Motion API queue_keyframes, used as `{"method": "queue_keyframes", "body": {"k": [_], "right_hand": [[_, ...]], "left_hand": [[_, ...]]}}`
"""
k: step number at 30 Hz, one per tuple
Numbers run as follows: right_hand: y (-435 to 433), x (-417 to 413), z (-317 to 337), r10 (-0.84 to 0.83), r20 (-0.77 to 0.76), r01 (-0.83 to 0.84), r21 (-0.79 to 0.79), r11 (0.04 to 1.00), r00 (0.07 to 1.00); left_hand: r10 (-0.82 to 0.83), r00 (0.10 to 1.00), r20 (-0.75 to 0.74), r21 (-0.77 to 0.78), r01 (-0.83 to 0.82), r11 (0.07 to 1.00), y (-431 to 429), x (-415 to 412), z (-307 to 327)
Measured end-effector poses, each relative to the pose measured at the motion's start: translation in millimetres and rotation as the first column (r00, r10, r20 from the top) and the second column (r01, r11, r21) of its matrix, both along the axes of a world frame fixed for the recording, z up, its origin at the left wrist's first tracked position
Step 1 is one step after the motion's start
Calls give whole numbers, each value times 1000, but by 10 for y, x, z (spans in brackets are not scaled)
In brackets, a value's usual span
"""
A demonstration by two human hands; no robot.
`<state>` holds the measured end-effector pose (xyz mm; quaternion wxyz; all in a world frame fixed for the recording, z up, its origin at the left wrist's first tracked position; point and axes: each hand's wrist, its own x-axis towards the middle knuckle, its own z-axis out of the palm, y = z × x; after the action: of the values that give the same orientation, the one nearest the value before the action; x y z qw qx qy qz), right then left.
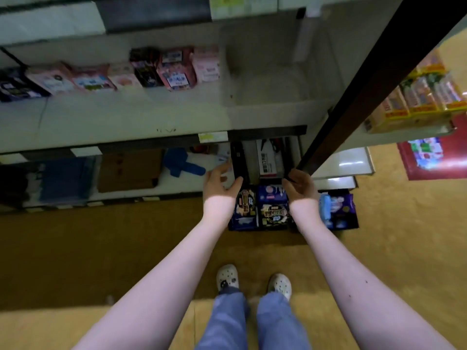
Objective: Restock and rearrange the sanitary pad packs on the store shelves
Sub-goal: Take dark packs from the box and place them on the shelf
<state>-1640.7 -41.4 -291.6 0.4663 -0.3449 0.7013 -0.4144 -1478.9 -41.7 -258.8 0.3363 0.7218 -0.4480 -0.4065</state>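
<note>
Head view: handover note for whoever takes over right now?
Left hand: fingers spread against the edge of the black crate; no clear grip.
Right hand: fingers curled at the crate's other side; unclear whether it holds anything.
Things: dark blue packs sit in the crate on the floor between the hands, with purple packs further right on the floor. The pink and dark packs stand in a row on the left part of the middle shelf.
Done: that row looks placed.
Left: the floor packs probably still need shelving, likely on the shelf's bare right part.
</note>
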Motion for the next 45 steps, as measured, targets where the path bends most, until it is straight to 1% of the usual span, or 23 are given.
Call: {"method": "queue_keyframes", "body": {"k": [5,7,9,10,12,14,15,17,21,23,25,27,31,35,37,41,45], "right_hand": [[85,-145,-665,2,-41,3,134,991,999],[120,-183,-971,-28,-19,31,183,983,999],[163,-197,-1245,-72,24,64,244,968,997],[164,-185,-1522,-94,38,79,289,954,995],[175,-161,-1870,-143,58,113,362,925,988],[213,-149,-2477,-194,45,157,428,890,980],[217,-149,-2677,-228,55,179,457,871,972],[236,-167,-3050,-323,83,232,532,814,943],[184,-187,-3684,-511,134,311,655,689,849],[159,-175,-3870,-564,164,318,684,656,809],[128,-177,-4059,-602,171,338,695,634,780],[100,-182,-4143,-614,181,335,704,626,768],[101,-175,-4326,-623,210,333,695,637,753],[112,-159,-4391,-646,148,387,693,608,749],[119,-168,-4370,-664,155,406,684,606,731],[149,-188,-4221,-674,203,408,662,629,710],[182,-194,-3936,-678,218,414,650,637,702]], "left_hand": [[69,996,52,56,-72,996,89,-26,-625],[92,995,41,60,-95,994,98,-4,-918],[100,994,45,100,-104,990,73,21,-1206],[96,994,58,148,-103,984,13,25,-1515],[100,992,76,213,-114,970,-84,55,-1926],[103,991,90,303,-126,945,-147,33,-2555],[98,989,107,336,-129,933,-175,26,-2774],[87,989,119,398,-127,909,-181,13,-3200],[98,988,119,473,-143,869,-211,28,-3953],[121,989,84,498,-147,855,-215,24,-4181],[182,982,55,517,-184,836,-246,9,-4372],[219,975,42,513,-209,832,-278,13,-4464],[182,981,70,486,-193,852,-333,4,-4639],[221,972,83,459,-234,857,-337,0,-4652],[230,970,78,463,-240,853,-325,-12,-4627],[308,951,-16,495,-261,829,-320,1,-4509],[308,948,-87,499,-226,837,-256,6,-4226]]}}
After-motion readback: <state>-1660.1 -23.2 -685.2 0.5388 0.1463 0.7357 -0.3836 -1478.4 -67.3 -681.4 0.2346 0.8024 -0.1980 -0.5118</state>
